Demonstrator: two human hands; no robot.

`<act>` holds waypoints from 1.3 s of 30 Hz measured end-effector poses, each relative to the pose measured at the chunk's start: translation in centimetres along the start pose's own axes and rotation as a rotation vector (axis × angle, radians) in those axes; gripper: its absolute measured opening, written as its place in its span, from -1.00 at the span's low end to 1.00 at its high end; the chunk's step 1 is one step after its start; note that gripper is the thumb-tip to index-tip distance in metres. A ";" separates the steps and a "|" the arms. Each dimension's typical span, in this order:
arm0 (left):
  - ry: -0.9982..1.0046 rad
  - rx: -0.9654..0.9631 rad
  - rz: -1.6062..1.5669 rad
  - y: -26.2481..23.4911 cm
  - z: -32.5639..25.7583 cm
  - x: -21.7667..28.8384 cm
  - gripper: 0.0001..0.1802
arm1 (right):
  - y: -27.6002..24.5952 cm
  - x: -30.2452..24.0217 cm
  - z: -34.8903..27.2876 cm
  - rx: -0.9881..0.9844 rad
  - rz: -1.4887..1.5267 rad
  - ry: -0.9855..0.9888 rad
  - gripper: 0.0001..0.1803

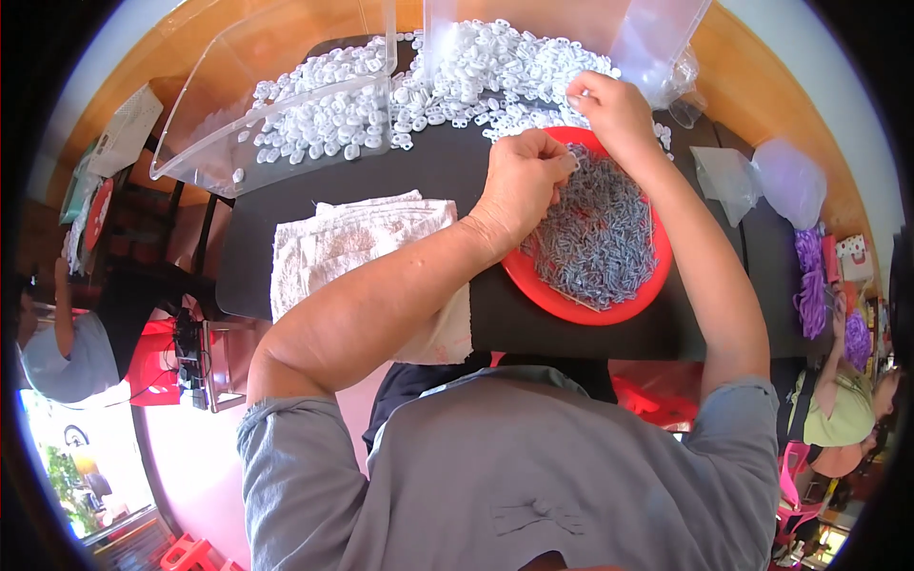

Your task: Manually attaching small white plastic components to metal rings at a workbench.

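My left hand is closed in a pinch over the left rim of a red plastic bowl, with a small white plastic piece showing at its fingertips. Many small grey-blue screw-like pieces fill the bowl. Farther off and to the right, my right hand has its thumb and fingers pressed together at the edge of a heap of white oval plastic pieces with holes. What it pinches is too small to make out.
A clear plastic bin lies at the back left with white pieces in it. Folded cloth rests on the dark table, left of the bowl. Clear plastic bags are at the right. Other people sit at both sides, one in grey-blue.
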State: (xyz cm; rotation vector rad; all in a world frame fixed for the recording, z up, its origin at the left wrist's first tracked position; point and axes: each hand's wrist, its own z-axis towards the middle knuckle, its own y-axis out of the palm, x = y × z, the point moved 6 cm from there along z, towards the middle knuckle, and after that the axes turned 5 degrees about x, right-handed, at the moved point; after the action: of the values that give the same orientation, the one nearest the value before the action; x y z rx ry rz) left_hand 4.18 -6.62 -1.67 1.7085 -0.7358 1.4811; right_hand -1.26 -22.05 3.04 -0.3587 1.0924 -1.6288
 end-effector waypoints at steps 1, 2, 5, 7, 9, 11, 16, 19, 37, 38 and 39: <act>0.026 -0.016 0.031 0.2 0.2 -0.2 -0.90 | 1.1 0.8 1.2 0.001 -0.008 -0.004 -0.87; 0.052 -0.030 0.063 0.3 0.1 0.0 -0.90 | 2.1 0.9 2.2 0.005 -0.125 -0.049 -0.87; 0.045 -0.003 0.065 0.0 0.0 0.1 -0.89 | 3.9 0.8 3.6 -0.041 -0.300 -0.120 -0.85; 0.041 0.019 0.078 -0.1 0.1 0.0 -0.88 | 4.9 1.1 4.0 -0.144 -0.388 -0.137 -0.83; 0.069 0.016 0.083 0.2 0.3 0.0 -0.88 | 4.7 1.8 4.3 -0.108 -0.372 -0.144 -0.85; 0.094 0.018 0.090 0.1 0.2 0.2 -0.88 | 3.9 1.4 4.0 -0.072 -0.351 -0.153 -0.85; -0.005 0.013 -0.202 -0.3 0.3 0.6 -0.88 | -1.9 -0.7 1.2 -0.024 -0.190 -0.117 -0.87; 0.060 0.074 -0.289 -0.8 0.5 1.4 -0.90 | -4.0 -3.2 -2.2 -0.163 -0.135 -0.159 -0.89; -0.270 0.096 -0.759 -0.9 -0.7 1.0 -0.84 | -1.4 -10.6 -9.5 -0.129 0.876 0.351 -0.86; -0.277 0.094 -0.744 -0.8 -0.8 1.0 -0.85 | -1.3 -10.5 -9.7 -0.134 0.899 0.407 -0.86; -0.278 0.093 -0.743 -0.8 -0.8 1.0 -0.85 | -1.3 -10.5 -9.9 -0.133 0.899 0.408 -0.86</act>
State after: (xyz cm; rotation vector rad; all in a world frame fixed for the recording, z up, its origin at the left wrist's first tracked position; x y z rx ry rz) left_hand 4.56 -5.44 -0.81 1.9806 -0.1160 0.7808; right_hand -5.17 -8.13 1.86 0.3721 1.3942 -0.8306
